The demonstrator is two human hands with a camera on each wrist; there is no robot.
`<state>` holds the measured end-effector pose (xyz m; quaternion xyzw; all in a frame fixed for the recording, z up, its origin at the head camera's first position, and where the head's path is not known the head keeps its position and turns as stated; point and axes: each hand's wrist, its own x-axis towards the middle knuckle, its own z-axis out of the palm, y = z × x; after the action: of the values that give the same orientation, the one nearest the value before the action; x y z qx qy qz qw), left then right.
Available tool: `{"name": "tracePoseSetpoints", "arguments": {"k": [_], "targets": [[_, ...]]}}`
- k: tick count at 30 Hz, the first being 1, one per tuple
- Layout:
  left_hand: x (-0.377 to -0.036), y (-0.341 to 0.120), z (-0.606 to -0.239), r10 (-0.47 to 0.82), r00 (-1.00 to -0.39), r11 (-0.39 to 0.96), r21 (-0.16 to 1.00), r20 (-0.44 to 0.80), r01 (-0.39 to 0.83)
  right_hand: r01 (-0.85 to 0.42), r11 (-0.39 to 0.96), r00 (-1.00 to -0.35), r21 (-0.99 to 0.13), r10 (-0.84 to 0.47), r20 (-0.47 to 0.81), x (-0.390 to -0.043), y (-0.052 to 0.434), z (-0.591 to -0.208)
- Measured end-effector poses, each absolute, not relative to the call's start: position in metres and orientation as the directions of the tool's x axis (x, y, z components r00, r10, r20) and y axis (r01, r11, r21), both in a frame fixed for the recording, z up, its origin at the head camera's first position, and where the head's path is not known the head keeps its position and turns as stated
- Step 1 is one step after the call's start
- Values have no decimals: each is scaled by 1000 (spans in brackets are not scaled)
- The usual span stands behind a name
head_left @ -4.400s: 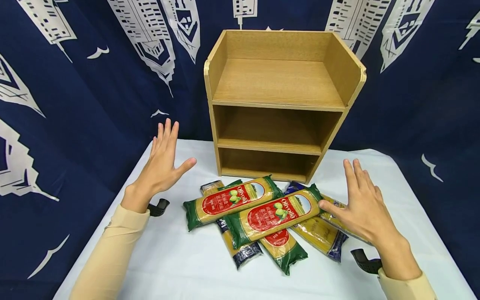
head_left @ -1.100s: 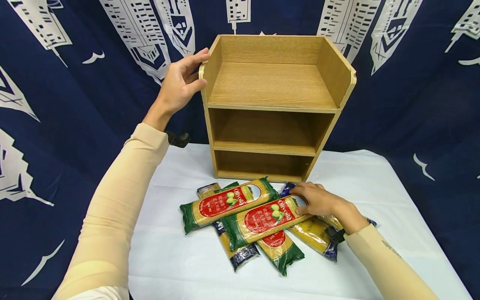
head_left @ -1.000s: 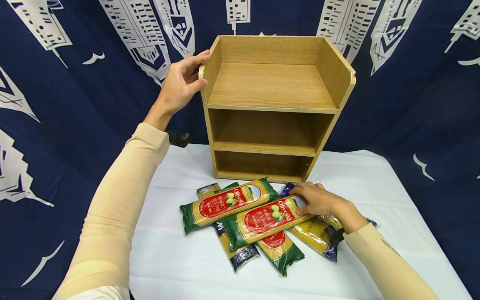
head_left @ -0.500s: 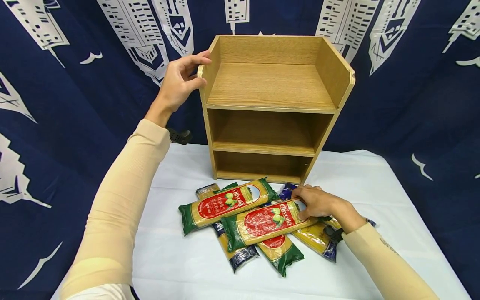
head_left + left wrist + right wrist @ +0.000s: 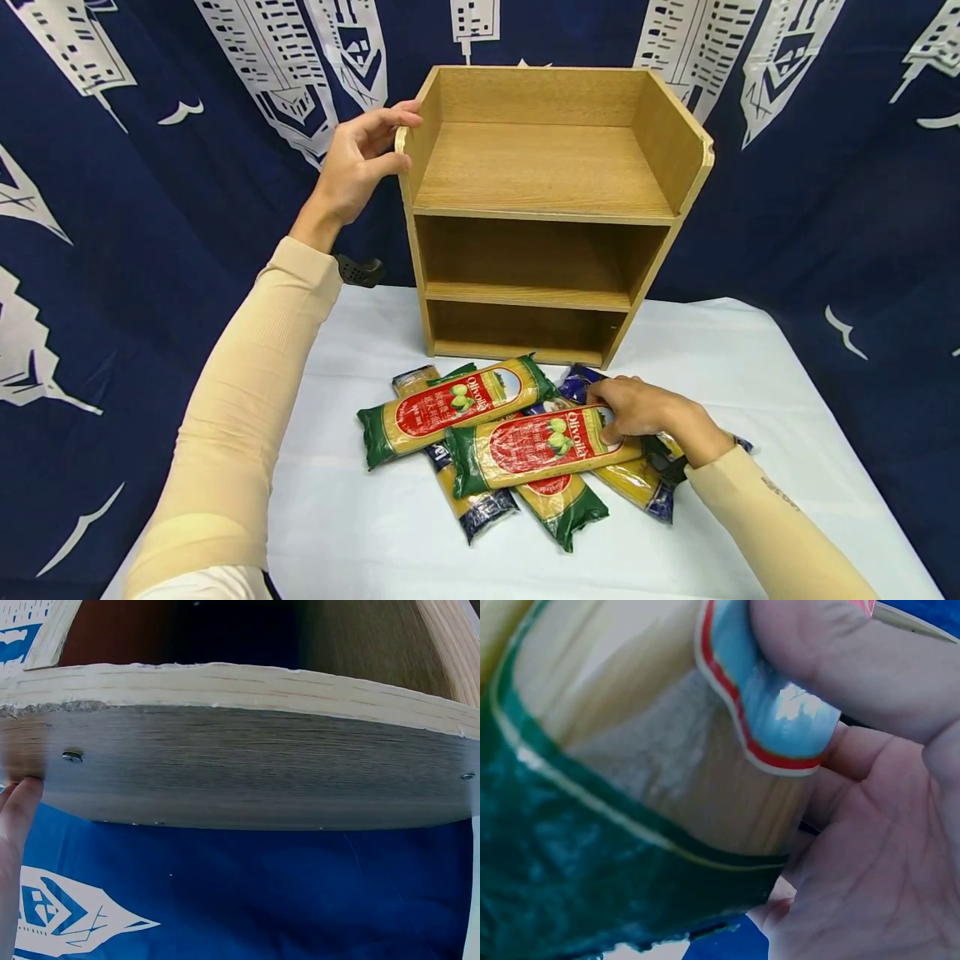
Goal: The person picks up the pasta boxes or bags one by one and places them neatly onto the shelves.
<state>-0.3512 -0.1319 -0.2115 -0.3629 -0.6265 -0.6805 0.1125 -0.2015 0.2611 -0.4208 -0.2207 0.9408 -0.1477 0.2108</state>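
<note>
My left hand point(image 5: 351, 171) holds the upper left side of a small wooden shelf unit point(image 5: 547, 171), its thumb at the front edge. In the left wrist view, a finger point(image 5: 21, 810) touches the outer face of the side panel point(image 5: 247, 761). My right hand point(image 5: 637, 408) pinches the right end of a spaghetti packet point(image 5: 517, 454) with green ends and a red label, thumb on top. The right wrist view shows the thumb point(image 5: 870, 667) pressing on the label near the green end. This packet lies across the pile, close over the packets beneath.
Another green-ended spaghetti packet point(image 5: 457, 406) lies behind the held one. Beneath them are a green-ended packet point(image 5: 566, 508) and blue-ended packets, one front left point(image 5: 468, 504), another at right point(image 5: 637, 483). The shelf stands behind the pile on a white cloth point(image 5: 360, 525); a patterned blue curtain point(image 5: 187, 208) hangs behind.
Both hands were raised and open at first; the left went to the shelf's side, the right to the packet. Lately the packet's right end has turned toward me, lying more level across the view.
</note>
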Motion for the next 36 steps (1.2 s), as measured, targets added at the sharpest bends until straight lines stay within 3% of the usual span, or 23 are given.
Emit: {"name": "tracePoseSetpoints", "arguments": {"k": [6, 12, 24, 36], "targets": [[-355, -129, -201, 311, -671, -223, 738, 673, 637, -357, 850, -802, -386, -491, -339, -209, 266, -410], [-352, -132, -204, 321, -710, -230, 778, 627, 584, -381, 839, -775, -388, -518, -361, -205, 263, -410], [-351, -132, -207, 329, -718, -220, 789, 614, 574, -341, 819, -751, -461, -532, -390, -193, 265, -414], [-350, -133, -213, 321, -725, -213, 793, 609, 571, -383, 726, -739, -572, -612, -282, -184, 275, -421]]}}
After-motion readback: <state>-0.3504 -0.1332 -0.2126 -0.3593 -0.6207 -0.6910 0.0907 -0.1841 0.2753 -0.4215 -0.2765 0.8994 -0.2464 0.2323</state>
